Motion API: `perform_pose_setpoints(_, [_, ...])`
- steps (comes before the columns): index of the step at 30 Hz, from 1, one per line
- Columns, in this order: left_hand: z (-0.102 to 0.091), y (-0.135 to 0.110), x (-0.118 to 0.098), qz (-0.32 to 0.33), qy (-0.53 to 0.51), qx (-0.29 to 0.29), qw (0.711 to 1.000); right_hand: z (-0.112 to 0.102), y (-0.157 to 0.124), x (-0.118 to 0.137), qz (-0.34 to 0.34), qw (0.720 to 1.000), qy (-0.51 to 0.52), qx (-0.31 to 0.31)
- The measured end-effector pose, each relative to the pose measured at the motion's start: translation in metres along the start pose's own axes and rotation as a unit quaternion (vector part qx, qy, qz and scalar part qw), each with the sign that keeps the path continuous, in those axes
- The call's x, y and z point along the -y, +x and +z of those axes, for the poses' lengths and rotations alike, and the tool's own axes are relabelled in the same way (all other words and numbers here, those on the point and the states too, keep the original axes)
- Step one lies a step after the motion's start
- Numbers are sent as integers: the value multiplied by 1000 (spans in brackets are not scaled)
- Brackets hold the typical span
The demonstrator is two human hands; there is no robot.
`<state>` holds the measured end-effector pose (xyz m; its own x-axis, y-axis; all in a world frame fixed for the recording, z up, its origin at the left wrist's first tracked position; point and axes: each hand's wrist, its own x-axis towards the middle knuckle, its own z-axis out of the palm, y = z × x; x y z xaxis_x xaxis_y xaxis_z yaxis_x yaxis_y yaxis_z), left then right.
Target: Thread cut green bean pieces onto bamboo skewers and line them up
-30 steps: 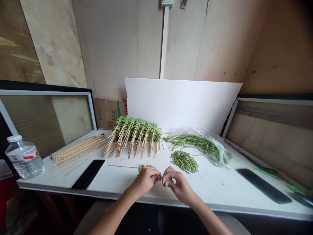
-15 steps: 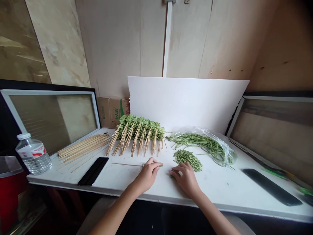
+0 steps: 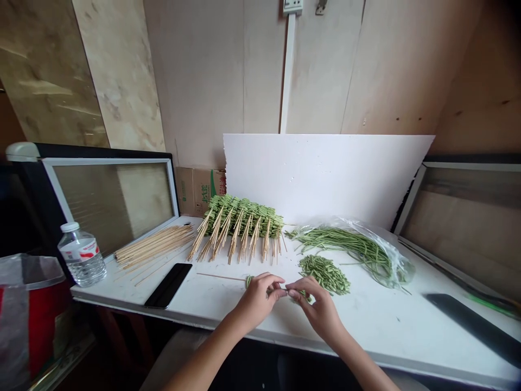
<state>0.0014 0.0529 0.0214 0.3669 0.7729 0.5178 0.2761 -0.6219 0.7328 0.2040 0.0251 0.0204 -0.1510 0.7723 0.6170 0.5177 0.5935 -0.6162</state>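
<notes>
My left hand [image 3: 260, 297] is closed round a thin wooden skewer [image 3: 222, 277], whose bare end points left over the table. A bit of green bean [image 3: 248, 280] shows on the skewer just left of my fingers. My right hand [image 3: 316, 303] pinches close by, its fingertips almost meeting those of my left hand. Green bean pieces [image 3: 306, 296] show under its fingers; how many it holds is hidden. Just beyond the right hand lies a heap of cut green beans [image 3: 324, 274]. The skewer's tip is hidden between my hands.
Stacked bean skewers [image 3: 244, 217] lie at the back, sticks toward me. Loose skewers [image 3: 154, 247], a black phone [image 3: 169, 286] and a water bottle [image 3: 82, 255] are on the left. Long beans [image 3: 345, 243] in a plastic bag [image 3: 401, 271] and a dark flat object [image 3: 474, 326] are right.
My right hand has moved from beside the bean heap to the left hand's fingertips, carrying bean pieces. My left hand still holds the skewer. The whole view has shifted slightly.
</notes>
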Motion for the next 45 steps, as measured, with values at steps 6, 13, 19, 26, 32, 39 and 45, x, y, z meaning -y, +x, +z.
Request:
perform_pose_setpoints(6, [-3,1,0,26,44,-2,999,-6,3,1,-19,1000,-19,-16])
perform_pose_setpoints(13, [-1,-2,-6,77,70,32,994,-2,1,10,-41,999,-25,-8])
perform_pose_setpoints(19, [3,-4,-6,103,50,31,993,2,-4,5,-11,999,39,-2])
perform_pose_setpoints(26, [6,-3,-3,75,-43,27,996,1,-1,-2,53,982,177,40])
perform_pose_setpoints(32, [1,3,10,1,-84,6,996,-10,5,-13,55,993,107,14])
perform_pose_setpoints(39, [-5,5,26,-23,-2,-34,999,-11,1,-55,35,985,-165,-35])
perform_pose_setpoints(45, [-1,2,25,-13,21,-15,1000,-6,-5,-63,16,975,-223,-9])
